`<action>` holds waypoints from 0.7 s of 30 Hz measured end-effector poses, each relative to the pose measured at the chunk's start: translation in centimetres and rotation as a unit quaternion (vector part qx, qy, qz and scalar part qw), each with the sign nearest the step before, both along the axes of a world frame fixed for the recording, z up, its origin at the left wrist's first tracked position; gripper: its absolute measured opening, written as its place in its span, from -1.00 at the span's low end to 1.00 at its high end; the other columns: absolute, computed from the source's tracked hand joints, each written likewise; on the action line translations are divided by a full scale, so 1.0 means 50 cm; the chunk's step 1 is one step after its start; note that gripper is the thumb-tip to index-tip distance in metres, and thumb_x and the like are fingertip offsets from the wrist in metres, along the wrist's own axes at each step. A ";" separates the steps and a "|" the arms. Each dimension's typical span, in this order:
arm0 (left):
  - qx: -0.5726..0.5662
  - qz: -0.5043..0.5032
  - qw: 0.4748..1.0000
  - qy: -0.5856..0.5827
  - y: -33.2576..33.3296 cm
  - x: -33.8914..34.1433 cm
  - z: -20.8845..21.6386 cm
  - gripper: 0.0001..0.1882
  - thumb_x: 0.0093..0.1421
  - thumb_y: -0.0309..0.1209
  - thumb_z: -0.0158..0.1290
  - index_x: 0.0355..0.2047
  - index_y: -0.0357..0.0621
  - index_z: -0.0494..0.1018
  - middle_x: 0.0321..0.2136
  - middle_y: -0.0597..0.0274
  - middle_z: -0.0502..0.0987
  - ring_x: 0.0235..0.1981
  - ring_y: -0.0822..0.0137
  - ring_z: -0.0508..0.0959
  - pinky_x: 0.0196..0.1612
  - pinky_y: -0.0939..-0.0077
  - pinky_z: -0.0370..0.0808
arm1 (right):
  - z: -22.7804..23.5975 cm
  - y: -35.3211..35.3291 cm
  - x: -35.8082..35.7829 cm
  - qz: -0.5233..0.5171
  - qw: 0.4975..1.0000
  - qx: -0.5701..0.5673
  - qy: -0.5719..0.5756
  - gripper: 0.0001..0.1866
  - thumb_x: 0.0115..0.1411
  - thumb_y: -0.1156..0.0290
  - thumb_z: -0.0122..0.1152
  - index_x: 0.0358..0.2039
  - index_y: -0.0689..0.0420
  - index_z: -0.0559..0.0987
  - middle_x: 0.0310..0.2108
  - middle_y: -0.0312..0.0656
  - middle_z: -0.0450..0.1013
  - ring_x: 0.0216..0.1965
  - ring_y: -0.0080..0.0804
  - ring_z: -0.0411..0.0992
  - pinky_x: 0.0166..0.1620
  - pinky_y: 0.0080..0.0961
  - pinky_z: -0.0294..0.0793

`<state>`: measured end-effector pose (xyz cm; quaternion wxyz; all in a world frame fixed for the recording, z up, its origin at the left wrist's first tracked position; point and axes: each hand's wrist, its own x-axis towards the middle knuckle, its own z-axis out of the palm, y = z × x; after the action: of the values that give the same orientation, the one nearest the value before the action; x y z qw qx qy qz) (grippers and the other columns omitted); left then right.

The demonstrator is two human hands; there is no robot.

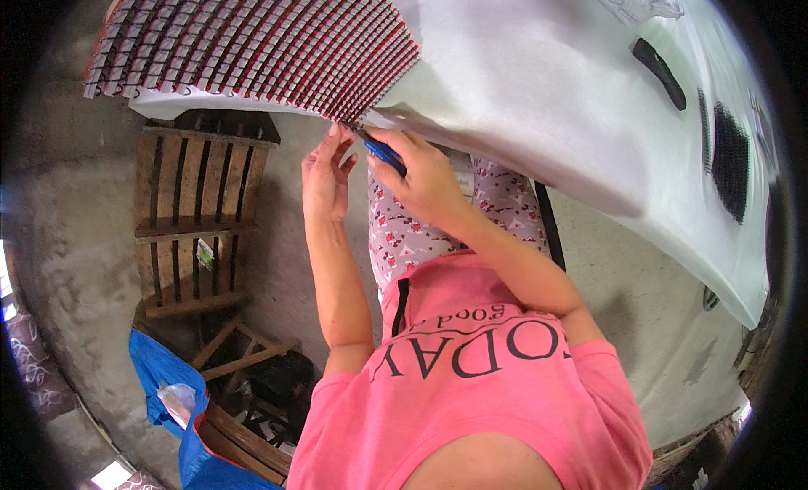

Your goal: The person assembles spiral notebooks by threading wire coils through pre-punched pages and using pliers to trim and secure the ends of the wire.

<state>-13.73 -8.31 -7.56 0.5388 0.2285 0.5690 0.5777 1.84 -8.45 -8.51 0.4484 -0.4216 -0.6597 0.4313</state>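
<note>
A mat [261,44] of small grey pieces in red and black rows lies on the white-covered table, its near corner at the table's edge. My right hand [421,174] is closed round blue-handled pliers [385,155], whose dark jaws reach toward that corner. Just left of the jaws, my left hand [326,174] is raised with thumb and fingertips pinched together at the mat's edge. Whatever lies between those fingertips is too small to make out.
At the right of the white table cover [522,77] lie a black curved object [659,73] and a black mesh-like piece [730,162]. A wooden pallet [198,187] is on the floor at left. Near it hangs a blue sheet [164,364] beside a wooden frame [244,355].
</note>
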 end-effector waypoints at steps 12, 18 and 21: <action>0.016 -0.008 1.000 -0.001 -0.002 -0.003 -0.003 -0.75 0.12 -0.14 0.14 -0.41 -0.05 0.52 -0.38 0.38 0.54 -0.24 0.47 0.44 -0.21 0.52 0.30 | 0.029 0.022 0.024 -0.141 0.916 0.312 -0.209 -0.46 -0.03 0.22 0.23 0.03 -0.12 0.44 -0.15 -0.20 0.33 -0.09 -0.31 0.31 -0.04 -0.12 0.07; 0.024 -0.009 1.000 -0.005 -0.004 -0.007 -0.005 -0.76 0.11 -0.16 0.15 -0.40 -0.05 0.52 -0.37 0.37 0.54 -0.24 0.48 0.44 -0.21 0.51 0.30 | 0.024 0.034 0.019 -0.128 0.910 0.326 -0.221 -0.47 -0.05 0.22 0.24 0.02 -0.14 0.45 -0.18 -0.25 0.33 -0.12 -0.33 0.31 -0.05 -0.17 0.08; 0.014 -0.005 1.000 -0.003 -0.004 -0.004 -0.002 -0.76 0.11 -0.16 0.16 -0.40 -0.05 0.52 -0.37 0.37 0.54 -0.24 0.48 0.43 -0.20 0.51 0.30 | 0.018 0.039 0.022 -0.116 0.910 0.325 -0.231 -0.48 -0.06 0.23 0.25 0.00 -0.16 0.46 -0.21 -0.29 0.35 -0.18 -0.36 0.32 -0.09 -0.27 0.12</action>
<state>-13.92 -8.52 -7.69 0.5404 0.2369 0.5579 0.5836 2.93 -6.48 -7.59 0.4428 -0.4144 -0.7946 0.0289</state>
